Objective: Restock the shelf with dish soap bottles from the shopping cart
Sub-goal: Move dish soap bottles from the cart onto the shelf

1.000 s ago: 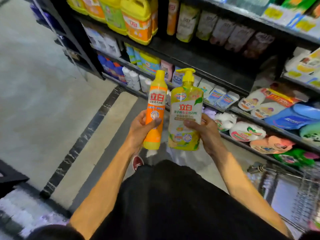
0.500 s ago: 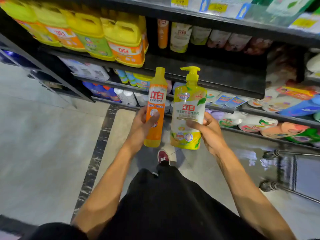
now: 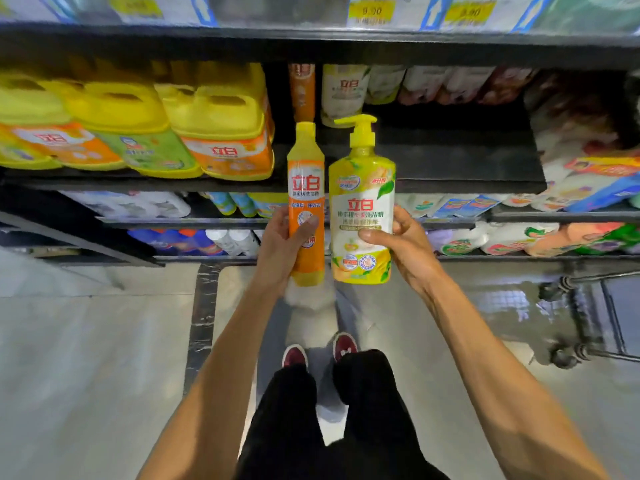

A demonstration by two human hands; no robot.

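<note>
both hands grip firmly: left hand (image 3: 282, 247) wraps the slim orange bottle (image 3: 306, 188), right hand (image 3: 405, 244) clasps the yellow pump bottle (image 3: 362, 202), upright and side by side. since a second ago i have swung from the cart (image 3: 595, 317) to face the shelf (image 3: 450, 161) squarely; the bottles now hang before its bare stretch beside the yellow jugs (image 3: 221, 133). placing looks next.

Slim orange plastic bottle (image 3: 306, 216): glossy, smooth printed label. Yellow plastic pump bottle (image 3: 362, 202): glossy film label. Large yellow plastic jugs (image 3: 221, 126): smooth, semi-gloss. Black shelf board (image 3: 450, 157): matt. Grey floor tiles (image 3: 86, 358): polished, reflective. Metal wire cart (image 3: 585, 327): dull sheen.
</note>
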